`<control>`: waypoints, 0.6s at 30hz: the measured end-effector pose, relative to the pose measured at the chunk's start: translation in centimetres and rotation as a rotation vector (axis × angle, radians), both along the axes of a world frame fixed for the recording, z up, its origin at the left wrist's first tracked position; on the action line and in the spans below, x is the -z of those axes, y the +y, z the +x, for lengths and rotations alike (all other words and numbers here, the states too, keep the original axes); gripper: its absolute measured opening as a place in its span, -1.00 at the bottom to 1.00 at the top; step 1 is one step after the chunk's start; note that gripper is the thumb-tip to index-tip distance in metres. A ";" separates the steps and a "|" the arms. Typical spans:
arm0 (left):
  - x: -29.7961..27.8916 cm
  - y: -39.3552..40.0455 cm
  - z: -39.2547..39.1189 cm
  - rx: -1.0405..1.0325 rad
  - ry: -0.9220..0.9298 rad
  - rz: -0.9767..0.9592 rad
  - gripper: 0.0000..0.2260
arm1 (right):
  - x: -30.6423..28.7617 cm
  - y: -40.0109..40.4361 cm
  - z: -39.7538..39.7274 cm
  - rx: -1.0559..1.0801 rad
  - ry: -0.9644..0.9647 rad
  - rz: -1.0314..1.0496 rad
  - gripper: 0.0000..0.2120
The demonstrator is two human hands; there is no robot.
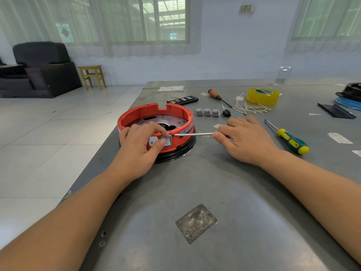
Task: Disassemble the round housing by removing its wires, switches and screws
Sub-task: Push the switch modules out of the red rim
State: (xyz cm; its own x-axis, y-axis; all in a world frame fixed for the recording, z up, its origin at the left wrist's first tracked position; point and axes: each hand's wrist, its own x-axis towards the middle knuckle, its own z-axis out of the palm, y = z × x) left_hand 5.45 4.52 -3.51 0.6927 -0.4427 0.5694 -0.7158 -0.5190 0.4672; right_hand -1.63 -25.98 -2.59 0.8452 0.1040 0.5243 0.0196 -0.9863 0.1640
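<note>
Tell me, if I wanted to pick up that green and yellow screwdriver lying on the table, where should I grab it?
Probably by the fat handle of the green and yellow screwdriver, coming down from above. It lies flat on the table to the right of the right hand, handle end nearer you, thin metal shaft pointing away. The bulging handle gives fingers more to wrap than the slim shaft.
</note>
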 end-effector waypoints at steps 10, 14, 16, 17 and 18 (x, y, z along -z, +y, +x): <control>-0.7 0.8 0.1 0.064 -0.071 -0.040 -0.79 | 0.0 -0.6 -2.0 -0.006 0.067 -0.054 -0.49; -0.7 1.0 0.2 0.056 -0.076 -0.052 -0.78 | 0.2 -0.8 -1.9 -0.021 0.079 -0.082 -0.47; -0.8 1.0 0.2 0.049 -0.067 -0.046 -0.78 | 0.4 -0.6 -1.7 -0.035 0.075 -0.092 -0.46; -0.8 1.0 0.2 0.047 -0.062 -0.040 -0.79 | 0.5 -0.5 -1.5 -0.043 0.064 -0.096 -0.45; -0.9 1.0 0.2 0.048 -0.057 -0.035 -0.79 | 0.6 -0.5 -1.4 -0.051 0.055 -0.096 -0.44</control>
State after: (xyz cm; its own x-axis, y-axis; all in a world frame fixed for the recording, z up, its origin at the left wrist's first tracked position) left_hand 5.62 5.48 -2.58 0.6368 -0.4543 0.6230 -0.7657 -0.4674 0.4419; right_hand -3.04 -26.44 -3.22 0.8650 0.1947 0.4625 0.0806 -0.9636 0.2550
